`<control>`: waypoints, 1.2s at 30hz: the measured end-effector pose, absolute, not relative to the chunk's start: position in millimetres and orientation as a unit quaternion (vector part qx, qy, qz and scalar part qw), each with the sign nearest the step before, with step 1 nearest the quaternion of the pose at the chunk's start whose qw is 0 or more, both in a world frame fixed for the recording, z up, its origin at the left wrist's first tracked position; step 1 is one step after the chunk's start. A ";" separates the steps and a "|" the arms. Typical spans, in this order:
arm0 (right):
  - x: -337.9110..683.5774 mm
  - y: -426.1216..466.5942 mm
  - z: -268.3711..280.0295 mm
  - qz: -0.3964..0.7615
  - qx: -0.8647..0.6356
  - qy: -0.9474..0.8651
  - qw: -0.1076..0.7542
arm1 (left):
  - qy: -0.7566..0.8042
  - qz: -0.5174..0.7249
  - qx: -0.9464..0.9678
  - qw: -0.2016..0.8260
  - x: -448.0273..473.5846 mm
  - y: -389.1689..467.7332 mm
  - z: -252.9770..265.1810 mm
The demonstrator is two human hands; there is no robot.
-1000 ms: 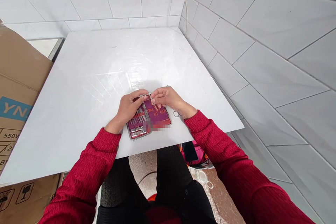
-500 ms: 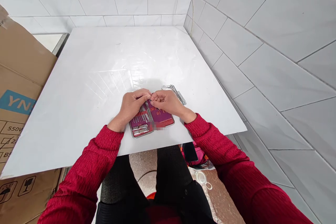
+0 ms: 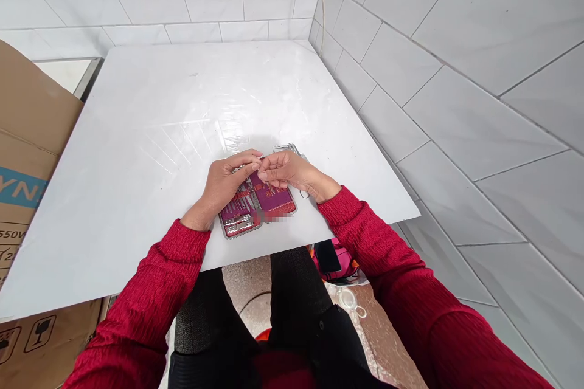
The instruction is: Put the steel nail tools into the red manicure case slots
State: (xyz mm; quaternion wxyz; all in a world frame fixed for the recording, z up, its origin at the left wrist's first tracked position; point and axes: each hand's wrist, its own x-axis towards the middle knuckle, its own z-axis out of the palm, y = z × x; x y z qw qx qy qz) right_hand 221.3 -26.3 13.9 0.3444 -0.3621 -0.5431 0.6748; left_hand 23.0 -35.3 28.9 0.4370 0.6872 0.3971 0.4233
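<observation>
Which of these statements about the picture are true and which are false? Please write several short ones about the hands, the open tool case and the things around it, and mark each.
1. An open case with a purple lining lies on the white table. True.
2. The left hand and the right hand meet at the fingertips over the case. True.
3. The case is shut. False: it lies open, with metal tools in the left half.
4. Loose metal tools lie on the table behind the right hand. True.
5. A cardboard box stands at the right of the table. False: it stands at the left; a tiled wall is at the right.
</observation>
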 end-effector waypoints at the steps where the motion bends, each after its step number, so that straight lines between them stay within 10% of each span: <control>1: 222.6 -25.8 14.3 0.667 -0.372 -0.544 0.348 | 0.402 0.423 0.691 0.426 23.1 -34.8 27.7; 13: 238.2 -13.5 -1.9 0.561 -0.464 -0.554 0.404 | 0.454 0.301 0.831 0.112 11.9 -18.9 11.6; 36: 231.7 -18.0 -8.2 0.314 -0.546 -0.668 0.397 | 0.463 0.255 0.845 0.086 3.2 -13.6 9.4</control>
